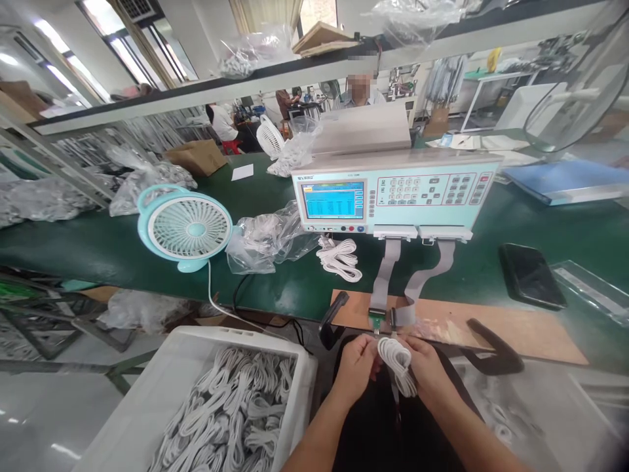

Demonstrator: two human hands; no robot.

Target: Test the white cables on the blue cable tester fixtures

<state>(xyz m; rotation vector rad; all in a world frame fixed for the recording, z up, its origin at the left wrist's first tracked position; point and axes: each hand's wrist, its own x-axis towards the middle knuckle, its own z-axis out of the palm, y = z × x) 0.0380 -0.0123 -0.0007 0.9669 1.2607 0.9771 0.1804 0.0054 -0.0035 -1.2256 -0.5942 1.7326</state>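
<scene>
- Head view, and here we are, apparently mid-run: one white cable bundle (394, 354) sits between both hands, just off the green bench (289, 298)'s near edge.
- Left hand (356, 367) pinching at the cable's end, right hand (425, 367) gripping the coil's side, right up by the small green connector board (377, 322); whether a plug is seated there, I can't tell.
- Plenty in stock: a white bin (142, 387) below the near edge is heaped with bundles, and another loose bundle (339, 259) lies before the tester (430, 190). Which are finished, nothing shows.
- Along that near edge runs a wooden strip (531, 334); phone (533, 275) toward the right, blue folder (570, 180) beyond, fan (187, 226) to the left.
- Out in the room, a co-worker (361, 98) behind the tester, bagged goods on the overhead shelf (196, 92), windows upper left!
</scene>
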